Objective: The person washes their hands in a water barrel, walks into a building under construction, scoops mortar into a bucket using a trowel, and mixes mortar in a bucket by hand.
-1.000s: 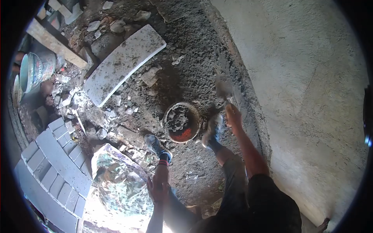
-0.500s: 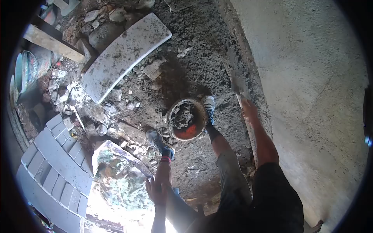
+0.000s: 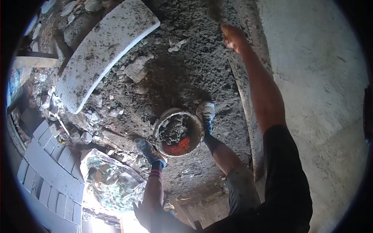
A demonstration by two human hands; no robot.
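My right hand [image 3: 234,37] is closed around the handle of a trowel [image 3: 214,11], stretched far forward near the foot of the wall. The trowel's blade is dark and blurred against the rough grey mortar [image 3: 194,73] on the ground. My left hand [image 3: 143,216] rests by my left knee, fingers spread, with nothing visible in it. Between my two shoes stands a round bucket [image 3: 156,134], partly filled with grey mortar [image 3: 173,127]; part of its inside shows orange-red.
A pale curved slab [image 3: 108,50] lies ahead on the left, with stones around it. A rough plastered wall [image 3: 311,97] rises on the right. Grey slatted panels [image 3: 54,167] and a patterned sack [image 3: 112,178] are at lower left. A board edge [image 3: 243,97] runs along the wall's foot.
My right hand has moved forward with the trowel, away from my body. My left hand has slid from my shin back toward the knee. The view has shifted, so the bucket appears lower.
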